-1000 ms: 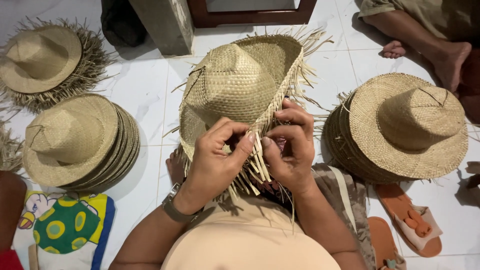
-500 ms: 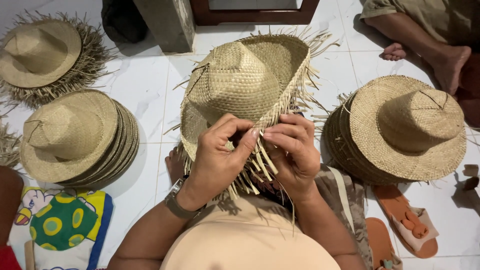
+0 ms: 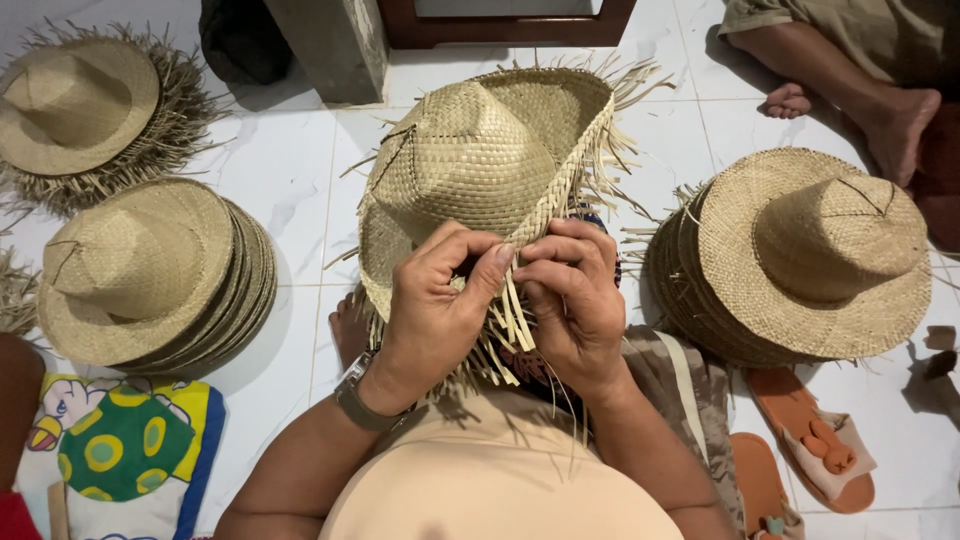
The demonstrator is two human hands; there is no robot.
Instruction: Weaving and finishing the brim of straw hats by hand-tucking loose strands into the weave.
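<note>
A woven straw hat (image 3: 470, 160) with loose frayed strands along its brim is tilted up in front of me. My left hand (image 3: 435, 305), with a watch on its wrist, pinches the brim edge from the left. My right hand (image 3: 575, 300) grips the same edge just beside it, fingers curled over the loose strands. Both hands meet at the lower part of the brim, and the strands hang down between them.
A stack of finished hats (image 3: 150, 270) lies at left, a frayed hat (image 3: 85, 105) behind it. Another stack (image 3: 800, 255) sits at right. Orange sandals (image 3: 810, 430) lie lower right. A colourful cloth (image 3: 125, 450) is lower left. Another person's foot (image 3: 790, 100) rests top right.
The hat has been turned slightly in my hands and my fingers have shifted along the brim edge, working the loose strands. The stacks around me stay where they were.
</note>
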